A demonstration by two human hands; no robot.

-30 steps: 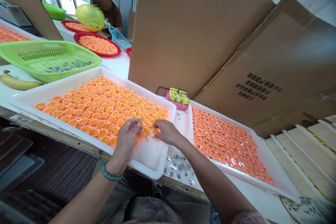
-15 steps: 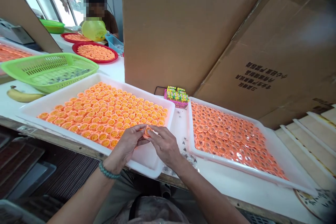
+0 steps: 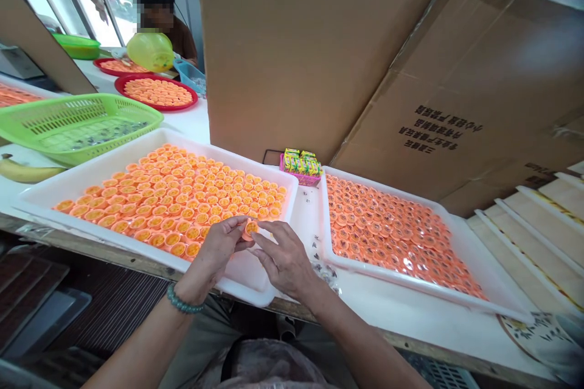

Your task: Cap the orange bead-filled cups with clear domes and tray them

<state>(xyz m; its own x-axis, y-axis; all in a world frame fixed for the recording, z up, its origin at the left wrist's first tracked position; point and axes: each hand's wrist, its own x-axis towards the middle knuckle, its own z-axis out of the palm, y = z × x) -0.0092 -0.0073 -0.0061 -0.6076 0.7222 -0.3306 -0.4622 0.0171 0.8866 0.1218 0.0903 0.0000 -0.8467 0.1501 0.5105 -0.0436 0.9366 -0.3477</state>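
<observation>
Between the thumb and fingertips of my left hand (image 3: 213, 253) is a small round orange cup-like piece (image 3: 250, 229) with a yellow-orange centre. Close against its right side is my right hand (image 3: 286, 257), fingers spread and thumb apart; nothing shows in its grasp, though a fingertip may touch the piece. Both hands are over the near right corner of a white tray (image 3: 255, 292) filled with rows of similar orange pieces (image 3: 182, 200). To the right, another white tray (image 3: 387, 279) carries orange pieces (image 3: 387, 231) with dark centres under shiny clear film or covers.
Small dark bits (image 3: 326, 273) lie between the trays, near a pink basket (image 3: 305, 180) of yellow-green packets. Left are a green basket (image 3: 82, 103), a banana (image 3: 27, 171) and a red tray (image 3: 194, 100). Cardboard (image 3: 292, 61) stands behind; another person (image 3: 182, 42) sits beyond.
My right hand's fingers have spread away from the orange piece, leaving its face more exposed. My left hand keeps hold of it. The whole view has shifted slightly.
</observation>
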